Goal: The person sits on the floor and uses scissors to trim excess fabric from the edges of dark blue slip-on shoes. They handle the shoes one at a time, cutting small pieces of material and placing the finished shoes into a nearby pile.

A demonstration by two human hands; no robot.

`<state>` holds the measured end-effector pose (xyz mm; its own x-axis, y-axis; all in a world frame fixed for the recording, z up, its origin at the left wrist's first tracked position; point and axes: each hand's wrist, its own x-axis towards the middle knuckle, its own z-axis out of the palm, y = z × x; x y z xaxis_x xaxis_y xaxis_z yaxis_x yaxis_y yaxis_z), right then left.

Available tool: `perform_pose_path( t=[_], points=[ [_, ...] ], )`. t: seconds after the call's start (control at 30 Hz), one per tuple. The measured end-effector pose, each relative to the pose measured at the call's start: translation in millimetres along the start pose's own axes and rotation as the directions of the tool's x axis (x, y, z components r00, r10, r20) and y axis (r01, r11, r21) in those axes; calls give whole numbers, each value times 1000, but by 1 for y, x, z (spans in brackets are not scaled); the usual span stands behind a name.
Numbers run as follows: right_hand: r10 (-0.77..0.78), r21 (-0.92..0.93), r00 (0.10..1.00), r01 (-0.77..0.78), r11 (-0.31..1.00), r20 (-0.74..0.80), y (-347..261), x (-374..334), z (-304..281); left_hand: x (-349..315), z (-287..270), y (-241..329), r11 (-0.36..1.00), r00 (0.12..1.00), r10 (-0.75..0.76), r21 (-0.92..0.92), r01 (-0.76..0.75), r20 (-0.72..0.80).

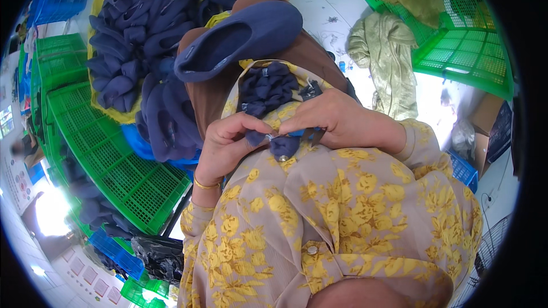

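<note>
My left hand [225, 144] is closed in a pinch on a small navy fabric piece [284, 146] in front of my chest. Thumb and forefinger of my right hand [337, 115] meet the left fingertips at the same piece. A dark, narrow object [314, 136] with a bit of blue shows under the right palm; its kind cannot be made out. Just beyond the hands, a heap of small navy fabric pieces [269, 86] lies in my lap. A navy slipper [240, 40] rests across my knees, its opening facing up.
A big pile of navy slippers [154, 17] fills a yellow-lined container at the far left. Green plastic baskets [114, 154] stand at the left, with another green basket [468, 51] at the far right. Olive cloth [385, 51] drapes near that one. A black plastic bag [160, 256] sits at the lower left.
</note>
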<state>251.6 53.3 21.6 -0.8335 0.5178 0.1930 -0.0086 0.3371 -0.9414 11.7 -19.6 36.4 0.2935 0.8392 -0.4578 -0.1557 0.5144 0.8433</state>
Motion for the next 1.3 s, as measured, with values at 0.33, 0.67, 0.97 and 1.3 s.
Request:
perform_pose_path(
  t=[0.33,0.67,0.97,1.3],
  points=[
    [104,16,995,-104,994,9,0,-1,5,-4,6,-2,984,996,67,170,-56,-60],
    [90,16,996,-90,996,-15,2,2,10,-4,9,-4,983,991,92,168,-75,-97],
    [127,64,991,-124,990,-37,6,1,10,0,8,-5,971,997,-66,-231,55,-40],
    [141,102,990,-140,985,-7,5,4,13,-2,8,-9,971,999,-47,-236,42,-16]
  ],
)
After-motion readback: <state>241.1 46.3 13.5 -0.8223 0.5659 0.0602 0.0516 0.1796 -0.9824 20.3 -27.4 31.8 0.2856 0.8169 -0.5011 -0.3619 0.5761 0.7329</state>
